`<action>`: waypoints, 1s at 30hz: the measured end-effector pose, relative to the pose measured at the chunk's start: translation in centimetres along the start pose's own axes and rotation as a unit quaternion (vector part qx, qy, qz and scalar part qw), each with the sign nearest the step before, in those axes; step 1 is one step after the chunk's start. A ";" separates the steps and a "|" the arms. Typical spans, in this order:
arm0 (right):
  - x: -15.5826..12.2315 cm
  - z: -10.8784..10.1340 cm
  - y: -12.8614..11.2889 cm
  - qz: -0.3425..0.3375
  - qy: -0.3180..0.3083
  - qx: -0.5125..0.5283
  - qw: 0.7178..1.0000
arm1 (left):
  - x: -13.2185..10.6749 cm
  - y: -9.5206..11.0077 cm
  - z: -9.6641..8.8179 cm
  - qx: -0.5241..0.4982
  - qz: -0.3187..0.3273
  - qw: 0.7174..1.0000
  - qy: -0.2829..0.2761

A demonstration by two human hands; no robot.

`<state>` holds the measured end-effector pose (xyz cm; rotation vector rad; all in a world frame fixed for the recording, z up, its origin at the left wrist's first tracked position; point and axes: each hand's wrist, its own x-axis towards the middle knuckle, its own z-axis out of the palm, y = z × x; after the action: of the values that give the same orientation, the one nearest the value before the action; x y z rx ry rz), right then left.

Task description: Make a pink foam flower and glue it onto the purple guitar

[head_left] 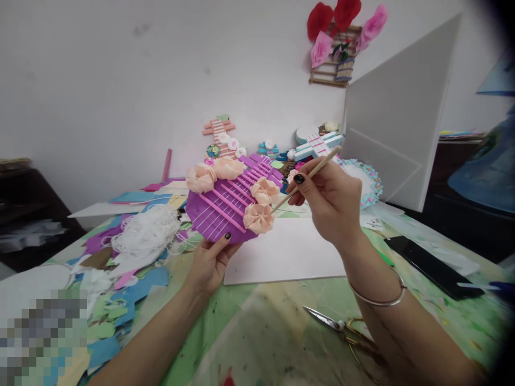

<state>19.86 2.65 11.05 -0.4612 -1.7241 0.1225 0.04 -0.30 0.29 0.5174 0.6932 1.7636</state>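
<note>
My left hand (215, 261) grips the lower edge of a purple paper craft (197, 209), thumb in front and fingers behind. Pink sticks and white strings run across its face. Several peach paper flowers (258, 217) sit at its left and right sides. A thin wooden stick (317, 170) is pinched in my right hand (328, 195), slanting down to the left. Its lower tip meets the edge of the lowest right flower; whether it presses in, I cannot tell.
Below the craft lies a white board (285, 262). Gold-handled scissors (341, 324) rest near my right forearm, and a black phone (432, 265) lies farther right. White string (147, 233) and paper scraps (140, 289) spread over the left side. Other flowered crafts (317, 145) stand by the wall.
</note>
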 end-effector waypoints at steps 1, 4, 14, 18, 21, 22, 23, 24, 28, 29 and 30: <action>0.0 0.0 0.1 0.002 -0.003 -0.010 1.000 | 0.0 0.0 0.0 0.000 0.000 1.000 -0.001; 0.0 0.0 0.2 0.008 0.008 -0.029 0.999 | 0.1 -0.1 -0.1 0.000 0.004 1.000 -0.004; 0.0 -0.1 0.1 0.006 0.014 -0.045 0.999 | 0.0 0.0 0.1 0.007 0.004 1.000 0.006; 0.0 -0.2 0.2 -0.001 0.018 -0.063 0.998 | 0.1 -0.1 0.0 0.009 0.007 1.000 0.004; 0.0 -0.2 0.1 -0.004 0.024 -0.054 0.998 | 0.2 -0.1 0.0 0.010 0.008 1.000 0.004; 0.0 -0.2 0.1 -0.006 0.023 -0.046 0.999 | 0.2 -0.1 0.0 0.009 0.008 1.000 0.007; 0.0 -0.2 0.1 -0.007 0.021 -0.039 0.999 | 0.2 -0.1 0.0 0.008 0.007 1.000 0.011; 0.0 -0.1 0.1 -0.007 0.016 -0.034 0.999 | 0.1 -0.1 0.0 0.007 0.007 1.000 0.016; 0.0 -0.2 0.1 0.000 0.005 -0.037 0.999 | 0.1 0.0 0.1 0.005 0.007 1.000 0.025; -0.1 -0.2 0.1 0.002 0.009 -0.035 0.999 | 0.1 0.0 0.1 0.006 0.007 1.000 0.024; 0.0 -0.2 0.0 0.003 0.013 -0.030 0.999 | 0.1 0.1 0.1 0.008 0.007 1.000 0.023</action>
<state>20.06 2.58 11.05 -0.5091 -1.7044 0.0694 0.02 -0.16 0.40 0.4946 0.7376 1.7901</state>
